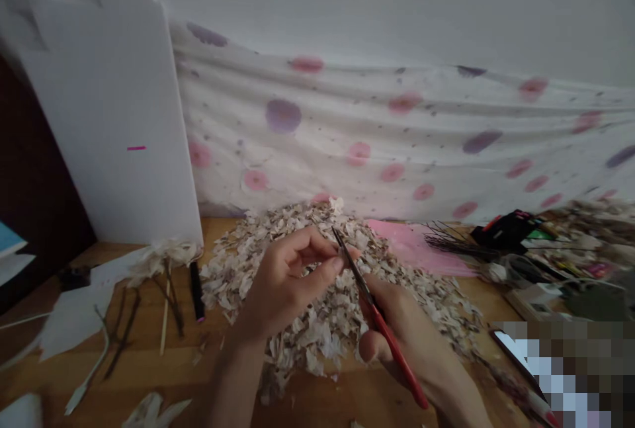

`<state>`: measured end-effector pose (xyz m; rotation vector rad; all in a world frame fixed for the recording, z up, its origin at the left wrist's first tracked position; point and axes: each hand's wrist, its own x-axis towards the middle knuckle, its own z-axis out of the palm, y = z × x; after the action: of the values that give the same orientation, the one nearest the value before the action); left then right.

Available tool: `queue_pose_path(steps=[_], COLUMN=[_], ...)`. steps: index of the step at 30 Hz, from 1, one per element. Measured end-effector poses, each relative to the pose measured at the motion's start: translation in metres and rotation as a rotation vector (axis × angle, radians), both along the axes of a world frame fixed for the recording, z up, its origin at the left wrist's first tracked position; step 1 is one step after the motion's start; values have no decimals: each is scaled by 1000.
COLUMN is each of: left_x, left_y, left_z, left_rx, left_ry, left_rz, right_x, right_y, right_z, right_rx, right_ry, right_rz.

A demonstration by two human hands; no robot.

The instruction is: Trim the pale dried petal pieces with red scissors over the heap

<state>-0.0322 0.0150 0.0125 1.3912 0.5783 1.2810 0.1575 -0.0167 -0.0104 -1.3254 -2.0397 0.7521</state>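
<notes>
A left hand (290, 282) pinches a small pale scrap (341, 253) beside the tip of red-handled scissors (391, 348) gripped in the right hand (401, 335), above a heap of pale scraps (317, 342).

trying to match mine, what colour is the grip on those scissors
The scissors' grip is red, best seen in the head view.

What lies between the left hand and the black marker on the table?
In the head view, a heap of pale scraps fills that stretch, from below the left hand almost to the black marker.
</notes>
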Motion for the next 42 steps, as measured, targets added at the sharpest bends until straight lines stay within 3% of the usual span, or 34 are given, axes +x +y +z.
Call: queue_pose_path(steps=[6, 10, 19, 25, 42], left_x=[-3, -2, 14, 27, 25], left_y=[1, -1, -5, -11, -9], left_z=[0, 2, 5, 3, 3], left_rx=[-10, -69, -70, -116, -187], left_ry=[-19, -71, -64, -87, -108], left_rz=[-9, 15, 171, 250, 216], right_x=[2, 4, -2, -13, -6], right_y=[2, -4, -7, -3, 1], right_z=[4, 6, -1, 4, -4], right_rx=[-42, -75, 16, 120, 69], right_ry=[-13, 50, 107, 160, -1], right_rz=[-80, -28, 37, 23, -79])
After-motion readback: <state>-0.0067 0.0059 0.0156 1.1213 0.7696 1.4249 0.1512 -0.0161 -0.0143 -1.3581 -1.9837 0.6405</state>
